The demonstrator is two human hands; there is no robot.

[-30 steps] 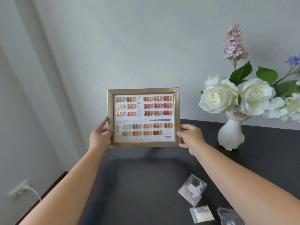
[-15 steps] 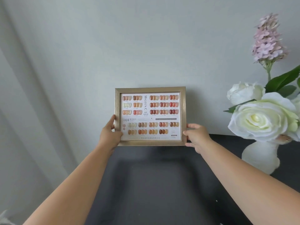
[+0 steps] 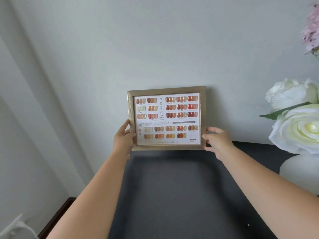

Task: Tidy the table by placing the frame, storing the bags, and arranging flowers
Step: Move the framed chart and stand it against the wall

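A gold frame (image 3: 166,118) holding a nail-colour chart stands upright at the back of the black table (image 3: 181,195), against the grey wall. My left hand (image 3: 122,138) grips its lower left edge. My right hand (image 3: 217,142) touches the lower right edge, fingers spread and looser. White roses (image 3: 298,125) in a white vase (image 3: 301,171) stand at the right, with a pink flower spike (image 3: 311,30) above them. No bags are in view.
The grey wall (image 3: 155,40) runs close behind the frame. A pale curtain (image 3: 22,118) hangs at the left. The table's dark wooden left edge (image 3: 57,219) and a white wall plug (image 3: 15,226) show at lower left.
The frame has moved back to the wall and stands at the table's rear edge. My view has shifted forward, so the bags dropped out of sight and the flowers slid right.
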